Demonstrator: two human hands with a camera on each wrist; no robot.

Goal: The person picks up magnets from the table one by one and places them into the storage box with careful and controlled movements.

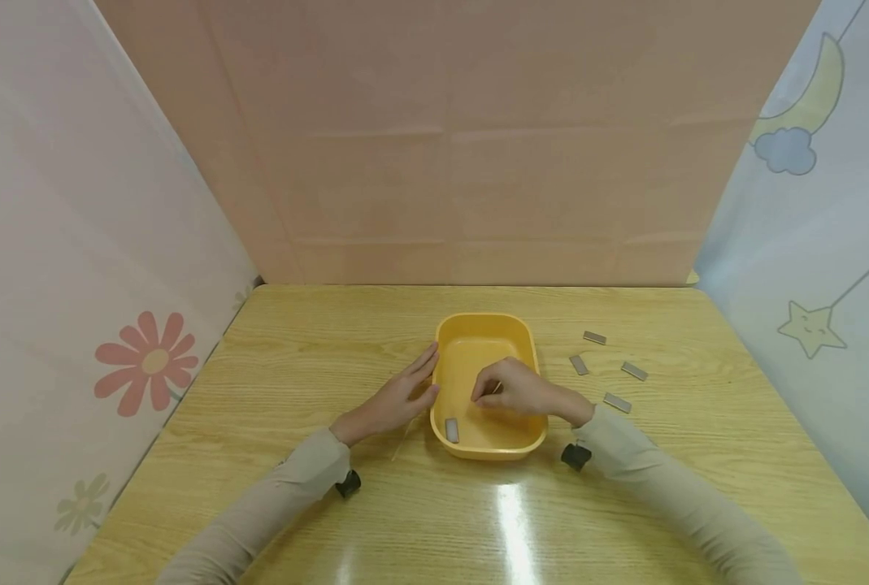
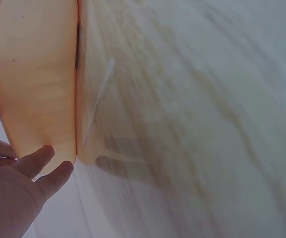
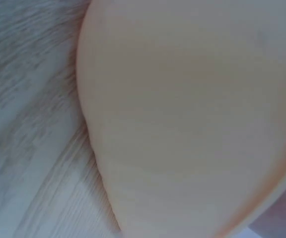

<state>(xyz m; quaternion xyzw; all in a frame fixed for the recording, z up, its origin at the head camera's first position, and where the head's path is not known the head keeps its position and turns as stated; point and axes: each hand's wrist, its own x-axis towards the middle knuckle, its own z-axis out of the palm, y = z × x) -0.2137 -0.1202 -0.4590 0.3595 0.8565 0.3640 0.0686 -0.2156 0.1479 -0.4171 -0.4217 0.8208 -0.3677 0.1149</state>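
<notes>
A yellow plastic basin point(image 1: 485, 451) sits on the wooden table. Its left wall is touched by the extended fingers of my left hand point(image 1: 396, 398); the left wrist view shows those fingertips against the basin's outer side point(image 2: 38, 84). My right hand point(image 1: 518, 388) reaches inside over the basin's right rim, with its fingers bent and the thumb close to the fingertips. Whether something small is between them is hidden. In the basin's near left corner lies a small flat grey rectangular piece point(image 1: 452, 431). The right wrist view shows mostly the basin's outer wall point(image 3: 182, 109).
Several similar grey pieces lie on the table right of the basin, among them a far piece point(image 1: 594, 337) and a near piece point(image 1: 617, 402). A thin pale strip point(image 2: 99, 101) is on the table beside the basin's left side. A plain backdrop point(image 1: 449, 162) stands behind.
</notes>
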